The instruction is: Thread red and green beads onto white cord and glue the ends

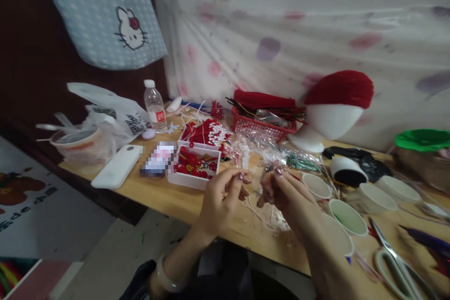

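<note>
My left hand (221, 197), with a pale bangle (165, 275) on its wrist, is held over the table's front edge. Thumb and fingertips come together in a pinch, and whatever lies between them is too small to make out. To its right, my right hand (288, 192) is also closed, thumb pressed on curled fingers; a small greyish bit shows at the tips but its kind is unclear. A gap separates the two hands. Below them, thin clear strands (270, 218) lie on the wooden table (232, 225). A white box of red and gold ornaments (195, 164) stands left of my left hand.
Several white cups (348, 218) and scissors (397, 255) are at right. Behind stand a red basket (263, 126) and a white head form with a red cap (339, 89). A phone (158, 159), a white power bank-like slab (117, 166), a bottle (154, 108) and a bagged bowl (79, 143) lie left.
</note>
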Available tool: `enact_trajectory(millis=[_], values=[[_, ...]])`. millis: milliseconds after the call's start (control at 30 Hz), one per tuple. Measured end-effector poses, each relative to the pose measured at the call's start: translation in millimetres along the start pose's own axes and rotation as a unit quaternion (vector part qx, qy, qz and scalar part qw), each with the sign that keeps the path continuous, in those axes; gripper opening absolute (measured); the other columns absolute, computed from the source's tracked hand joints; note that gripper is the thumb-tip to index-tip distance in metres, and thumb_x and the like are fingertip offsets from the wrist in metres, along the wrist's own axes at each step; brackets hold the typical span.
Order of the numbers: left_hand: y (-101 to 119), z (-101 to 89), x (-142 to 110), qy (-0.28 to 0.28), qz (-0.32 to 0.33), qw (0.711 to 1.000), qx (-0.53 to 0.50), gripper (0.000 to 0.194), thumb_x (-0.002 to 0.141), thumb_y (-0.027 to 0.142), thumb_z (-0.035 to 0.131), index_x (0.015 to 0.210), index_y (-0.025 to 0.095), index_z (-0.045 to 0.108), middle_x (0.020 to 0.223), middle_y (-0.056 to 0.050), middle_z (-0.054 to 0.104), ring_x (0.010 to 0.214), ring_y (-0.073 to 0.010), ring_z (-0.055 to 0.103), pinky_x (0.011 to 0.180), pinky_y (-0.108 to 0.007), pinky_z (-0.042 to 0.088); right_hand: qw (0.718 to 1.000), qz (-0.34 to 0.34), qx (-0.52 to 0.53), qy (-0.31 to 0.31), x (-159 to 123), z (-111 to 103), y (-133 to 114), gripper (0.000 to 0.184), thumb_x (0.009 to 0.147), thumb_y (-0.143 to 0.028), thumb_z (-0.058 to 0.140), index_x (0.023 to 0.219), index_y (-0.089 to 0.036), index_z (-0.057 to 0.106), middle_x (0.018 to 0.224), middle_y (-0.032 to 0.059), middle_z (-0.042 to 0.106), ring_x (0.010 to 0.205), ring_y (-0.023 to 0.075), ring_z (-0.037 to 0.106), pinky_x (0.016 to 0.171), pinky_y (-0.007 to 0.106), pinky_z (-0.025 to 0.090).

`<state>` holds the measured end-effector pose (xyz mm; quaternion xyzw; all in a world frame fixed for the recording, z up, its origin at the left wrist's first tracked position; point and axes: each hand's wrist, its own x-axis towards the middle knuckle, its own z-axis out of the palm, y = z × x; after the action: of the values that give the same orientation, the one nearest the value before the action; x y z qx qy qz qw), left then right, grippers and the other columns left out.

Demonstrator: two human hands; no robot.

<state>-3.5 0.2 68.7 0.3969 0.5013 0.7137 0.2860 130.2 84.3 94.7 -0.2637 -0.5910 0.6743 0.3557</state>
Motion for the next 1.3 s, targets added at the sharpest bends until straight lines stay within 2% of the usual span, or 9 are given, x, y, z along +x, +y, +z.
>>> enact_trajectory(millis=[233,433,667,867,1067,1200,1300], values=[[-6.9,2.1,-4.4,-0.055,-0.106,0.99,-0.078,0.018,0.086,0.028,0.068,0.099,0.018,0.075,0.093,-0.008,0.077,0.074,-0.0155,0.07,0.069,-0.024,0.056,0.998,0.022,0.057,-0.02,-9.5,-2.5,6.0,0.036,0.086,-0.05,0.068,0.073,-0.017,0.067,0.06,-0.0033,0.049,0.055,0.0109,0.047,0.055,0.026,0.052],[-17.6,5.7,-6.7,-0.072,-0.081,0.99,-0.089,0.033,0.071,0.028,0.083,0.102,0.019,0.074,0.098,-0.006,0.078,0.088,-0.017,0.072,0.082,-0.027,0.058,0.997,0.026,0.065,-0.028,-14.9,-6.8,8.9,0.035,0.088,-0.051,0.067,0.077,-0.018,0.067,0.062,-0.0029,0.05,0.059,0.0111,0.049,0.057,0.024,0.052],[-15.5,10.3,-6.8,-0.045,-0.067,0.995,-0.058,0.016,0.073,0.027,0.08,0.087,0.02,0.077,0.09,-0.005,0.08,0.085,-0.0189,0.074,0.078,-0.027,0.06,0.997,0.011,0.057,-0.044,-19.4,-4.8,9.1,0.036,0.094,-0.05,0.059,0.077,-0.018,0.065,0.065,-0.0025,0.05,0.062,0.011,0.052,0.058,0.023,0.05],[-12.0,9.7,-9.1,-0.05,-0.032,0.998,-0.029,0.009,0.078,0.024,0.076,0.087,0.023,0.079,0.088,-0.003,0.079,0.084,-0.0161,0.073,0.078,-0.025,0.058,0.998,0.007,0.047,-0.042,-22.2,-6.2,10.5,0.037,0.095,-0.051,0.058,0.078,-0.019,0.064,0.066,-0.0028,0.049,0.064,0.0107,0.052,0.06,0.022,0.049],[-13.4,10.9,-8.5,-0.042,0.009,0.999,0.006,0.007,0.082,0.025,0.073,0.078,0.021,0.075,0.077,-0.001,0.073,0.074,-0.0133,0.068,0.069,-0.021,0.054,0.998,0.001,0.031,-0.047,-24.3,-2.3,10.4,0.036,0.095,-0.051,0.055,0.079,-0.02,0.058,0.067,-0.0042,0.045,0.062,0.0103,0.049,0.056,0.023,0.046],[-11.1,12.4,-8.8,-0.042,0.074,0.995,0.054,0.01,0.087,0.025,0.069,0.079,0.02,0.072,0.08,-0.001,0.067,0.078,-0.0129,0.064,0.071,-0.021,0.051,0.999,0.006,-0.009,-0.031,-28.3,3.2,8.4,0.024,0.095,-0.047,0.057,0.096,-0.024,0.053,0.081,-0.0056,0.049,0.062,0.0083,0.052,0.059,0.024,0.046],[-9.7,12.1,-10.4,-0.031,0.141,0.983,0.117,0.009,0.09,0.022,0.066,0.082,0.02,0.071,0.084,-0.001,0.064,0.082,-0.0128,0.062,0.074,-0.021,0.049,0.998,0.003,-0.047,-0.045,-32.4,4.5,8.3,0.021,0.096,-0.045,0.053,0.096,-0.024,0.051,0.09,-0.0045,0.05,0.066,0.0081,0.054,0.064,0.025,0.046]])
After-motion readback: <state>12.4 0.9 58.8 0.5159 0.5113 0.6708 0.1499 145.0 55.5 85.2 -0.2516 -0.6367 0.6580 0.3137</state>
